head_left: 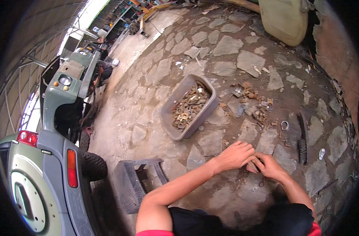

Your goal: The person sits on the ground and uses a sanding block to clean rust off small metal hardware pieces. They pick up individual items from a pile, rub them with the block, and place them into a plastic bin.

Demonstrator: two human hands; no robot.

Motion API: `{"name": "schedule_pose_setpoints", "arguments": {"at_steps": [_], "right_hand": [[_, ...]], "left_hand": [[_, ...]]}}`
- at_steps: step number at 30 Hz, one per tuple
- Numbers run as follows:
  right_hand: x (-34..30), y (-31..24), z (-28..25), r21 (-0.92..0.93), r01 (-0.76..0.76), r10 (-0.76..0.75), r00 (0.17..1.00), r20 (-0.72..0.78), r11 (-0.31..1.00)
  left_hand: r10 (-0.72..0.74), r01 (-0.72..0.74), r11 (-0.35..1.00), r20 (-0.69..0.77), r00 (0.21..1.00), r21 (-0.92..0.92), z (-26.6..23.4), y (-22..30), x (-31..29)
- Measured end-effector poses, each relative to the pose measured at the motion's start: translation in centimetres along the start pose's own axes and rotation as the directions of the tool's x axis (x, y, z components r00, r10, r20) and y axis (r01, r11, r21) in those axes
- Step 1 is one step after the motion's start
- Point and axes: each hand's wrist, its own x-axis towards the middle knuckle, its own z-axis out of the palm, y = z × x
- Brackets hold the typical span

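Observation:
My left hand [235, 154] and my right hand [267, 166] meet low over the stone paving, in front of my knees. Both have bent fingers closed around a small brownish piece [255, 165], mostly covered by the fingers, so its kind cannot be made out. Beyond them stands a grey plastic tub [166, 114] holding rusty nuts, washers and bolts [184, 114]. Right of the tub, a loose pile of rusty hardware [258, 112] lies on the ground. A metal ring [284, 125] and a long dark piece with a ridged or bristly end [302, 151] lie farther right.
A dark grey textured plastic frame [128, 183] stands left of my left arm. Two green vehicles [61, 96] [42, 173] line the left side. A pale rounded tank or panel [285, 19] is at the far right. The irregular stone paving [228, 46] is uneven.

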Motion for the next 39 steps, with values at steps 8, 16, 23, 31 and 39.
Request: {"name": "schedule_pose_setpoints", "arguments": {"at_steps": [8,16,23,31,39], "right_hand": [[1.3,-1.5,0.0,-0.058,0.099,-0.108,0.978,-0.180,0.993],[3.1,-1.4,-3.1,-0.317,-0.012,-0.084,0.955,-0.286,0.948],[2.4,2.1,-4.1,0.556,0.024,0.160,0.946,-0.280,0.831],[1.6,2.2,-2.9,0.978,-0.017,0.356,0.933,-0.059,0.207],[2.0,4.3,-0.9,0.901,-0.011,0.497,0.837,-0.228,0.433]], "left_hand": [[-0.294,0.261,0.945,-0.164,0.942,-0.197,-0.9,-0.2,1.2],[-0.663,0.476,0.721,-0.303,0.685,-0.503,-3.7,-4.9,-0.4],[-0.591,0.802,0.597,-0.681,0.431,-0.010,-11.4,-13.9,-4.1],[-0.193,0.295,0.902,-0.319,0.928,0.314,-4.7,-11.1,-4.1],[-0.178,0.149,0.963,0.116,0.977,0.223,4.4,-7.2,-1.2]]}}
